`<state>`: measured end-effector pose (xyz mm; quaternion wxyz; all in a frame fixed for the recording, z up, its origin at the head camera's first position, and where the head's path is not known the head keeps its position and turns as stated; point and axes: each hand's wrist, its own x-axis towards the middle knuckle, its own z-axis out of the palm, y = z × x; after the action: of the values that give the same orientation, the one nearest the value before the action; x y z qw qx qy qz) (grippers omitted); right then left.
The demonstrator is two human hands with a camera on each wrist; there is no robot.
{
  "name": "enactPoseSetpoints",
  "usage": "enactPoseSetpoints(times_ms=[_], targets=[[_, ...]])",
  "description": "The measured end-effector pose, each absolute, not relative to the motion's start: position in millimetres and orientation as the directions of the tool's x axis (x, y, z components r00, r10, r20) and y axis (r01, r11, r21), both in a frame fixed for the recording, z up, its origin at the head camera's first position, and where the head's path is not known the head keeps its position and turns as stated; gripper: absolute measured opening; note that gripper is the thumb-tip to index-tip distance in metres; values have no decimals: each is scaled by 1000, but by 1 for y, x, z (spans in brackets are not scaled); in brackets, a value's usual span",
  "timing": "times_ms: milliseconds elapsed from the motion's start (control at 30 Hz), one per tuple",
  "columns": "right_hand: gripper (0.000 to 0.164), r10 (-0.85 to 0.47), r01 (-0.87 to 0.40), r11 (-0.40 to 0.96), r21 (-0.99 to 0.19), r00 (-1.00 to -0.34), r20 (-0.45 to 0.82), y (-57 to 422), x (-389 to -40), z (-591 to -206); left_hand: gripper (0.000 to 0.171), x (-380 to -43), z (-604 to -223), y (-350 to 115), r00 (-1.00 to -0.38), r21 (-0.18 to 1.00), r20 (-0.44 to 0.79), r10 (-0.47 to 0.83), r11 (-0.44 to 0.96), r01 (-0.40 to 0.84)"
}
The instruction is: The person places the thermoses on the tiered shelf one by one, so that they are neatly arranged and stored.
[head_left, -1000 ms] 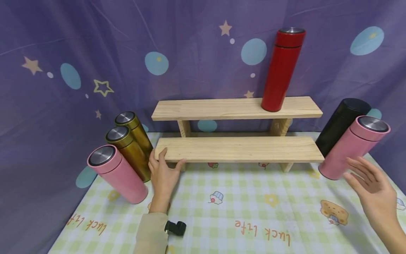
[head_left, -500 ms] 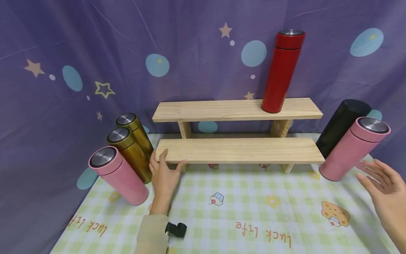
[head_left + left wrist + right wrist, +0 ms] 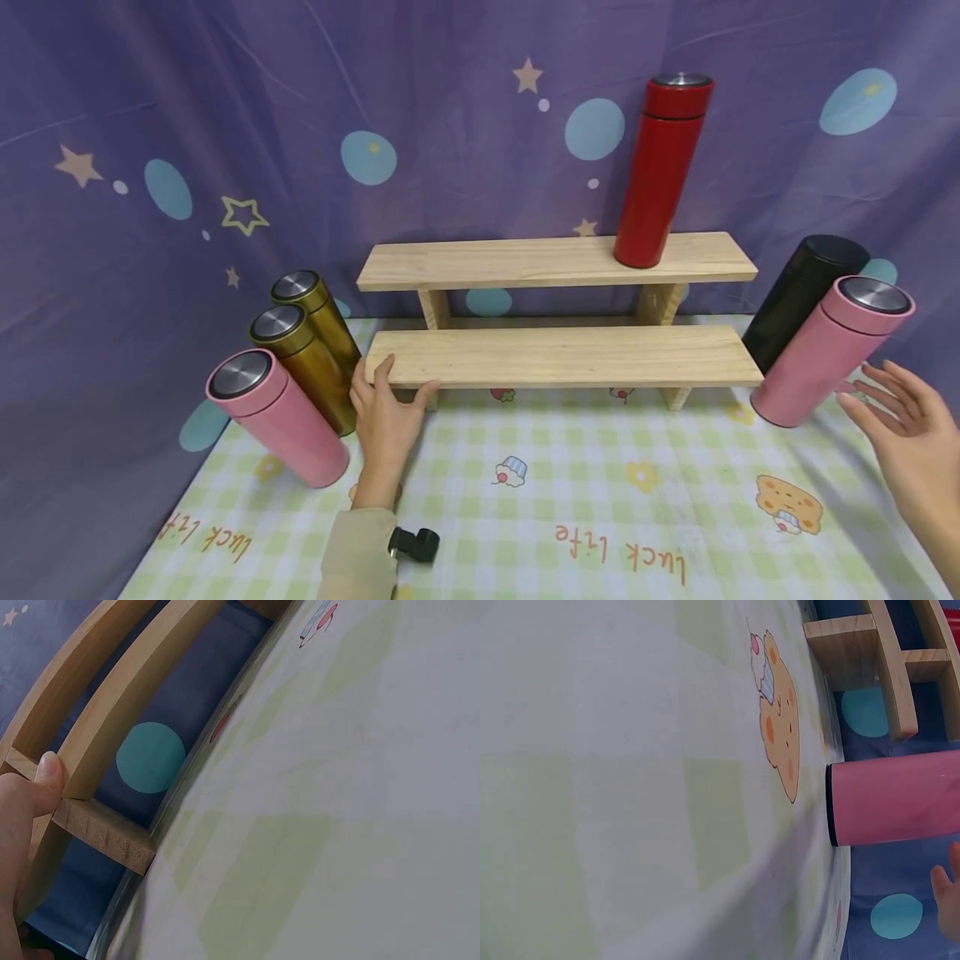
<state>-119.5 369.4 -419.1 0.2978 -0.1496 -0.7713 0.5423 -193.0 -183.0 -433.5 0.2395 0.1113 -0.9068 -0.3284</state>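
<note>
My left hand [image 3: 386, 421] grips the left end of a two-tier wooden shelf [image 3: 562, 357], at its lower board. In the left wrist view the thumb [image 3: 49, 774] lies against the board's edge. Beside the right-hand pink thermos bottle [image 3: 832, 358], my right hand [image 3: 903, 442] is held with fingers spread loosely and nothing in it. The right wrist view shows that pink bottle upright, with only some fingertips [image 3: 941, 885] in sight near it. On the upper board, toward its right, stands a red thermos bottle [image 3: 663, 179].
A black bottle [image 3: 787, 300] stands behind the right pink one. Left of the shelf are two gold bottles, the nearer gold bottle [image 3: 318, 375] and the farther gold bottle [image 3: 330, 317], plus another pink bottle [image 3: 288, 421]. A checked tablecloth [image 3: 585, 483] covers the table; a purple curtain [image 3: 465, 108] hangs behind.
My right hand has drawn a little to the right, away from the pink bottle. The left hand keeps its place on the shelf, and the bottles have not moved.
</note>
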Motion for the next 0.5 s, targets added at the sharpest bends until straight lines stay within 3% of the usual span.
enactPoseSetpoints(times_ms=[367,500], targets=[[72,477,-133,324,-937,-832,283,376,-130,-422,85,-193,-434,-184,-869,653,342,-359,756,-55],[75,471,-95,333,-938,-845,252,378,-134,-424,85,-193,-434,-184,-869,653,342,-357,755,-53]])
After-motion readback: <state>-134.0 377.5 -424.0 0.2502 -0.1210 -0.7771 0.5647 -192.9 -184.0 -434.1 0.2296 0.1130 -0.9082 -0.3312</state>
